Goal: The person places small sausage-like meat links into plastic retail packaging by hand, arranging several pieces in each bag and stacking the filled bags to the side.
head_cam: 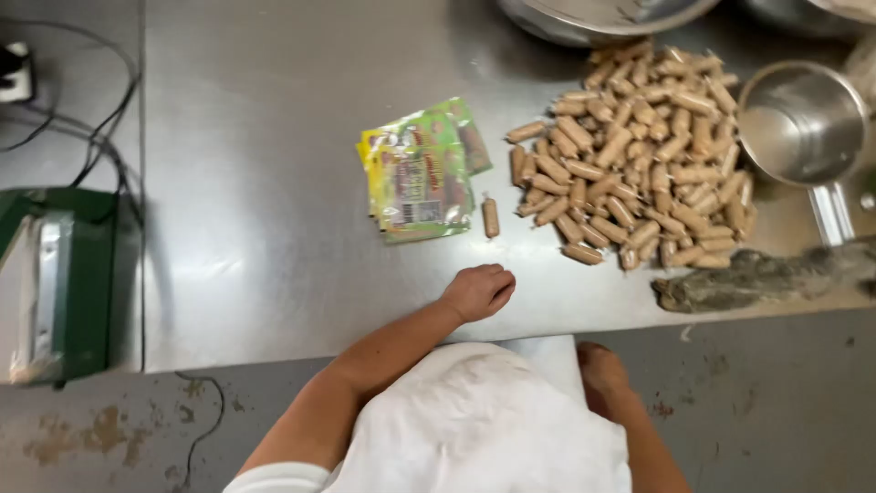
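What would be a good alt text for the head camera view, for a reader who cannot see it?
Seen from above, a person's left hand rests loosely curled on a steel table, near a stack of green and yellow packets and a pile of small sausages. The right hand hangs below the table edge, beside a white apron.

Left hand (478, 292) rests near sausages (639, 155) and packets (420, 173)

On the worktop (274, 274), a stack of pouches (420, 173) lay left of a heap of sausages (639, 164), with one single sausage (491, 217) between them. A metal cup (801, 123) stood right of the heap, a rag (757, 278) lay before it, and a bowl (593, 16) sat behind. A sealing machine (59, 283) stood far left.
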